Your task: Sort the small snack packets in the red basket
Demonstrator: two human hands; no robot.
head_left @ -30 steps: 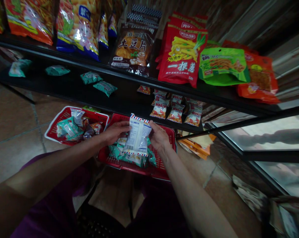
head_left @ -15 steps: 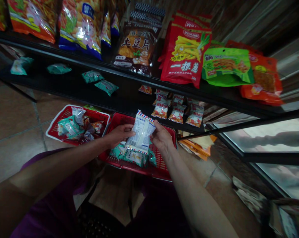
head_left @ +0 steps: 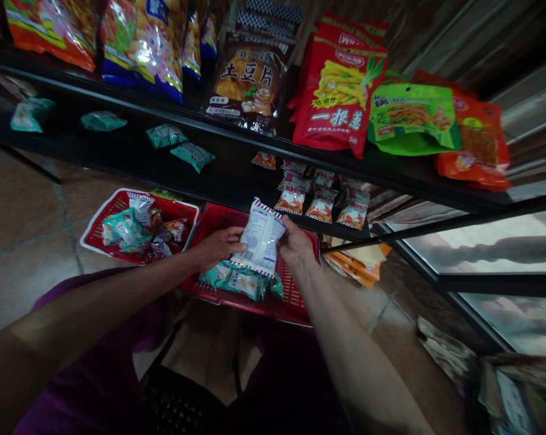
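Observation:
Between my two hands is a white snack bag [head_left: 260, 238] with red and blue striped ends, its printed back facing up. My left hand [head_left: 221, 246] grips its left edge, and my right hand [head_left: 295, 244] grips its upper right side. Right below it stands a red basket [head_left: 295, 302] with several teal snack bags [head_left: 243, 283] inside. To the left, a second red basket [head_left: 119, 205] with a white rim holds teal bags [head_left: 127, 229] and other small packets.
A black shelf [head_left: 237, 184] runs across ahead, its lower level bearing teal packets [head_left: 194, 156] and small red-and-white bags [head_left: 321, 202]. Larger bags, such as a red one [head_left: 340, 96], fill the upper level. Orange packaging [head_left: 357, 266] lies on the floor at right.
The view has shifted slightly. Both hands keep hold of the white snack bag, which stays over the basket at nearly the same tilt.

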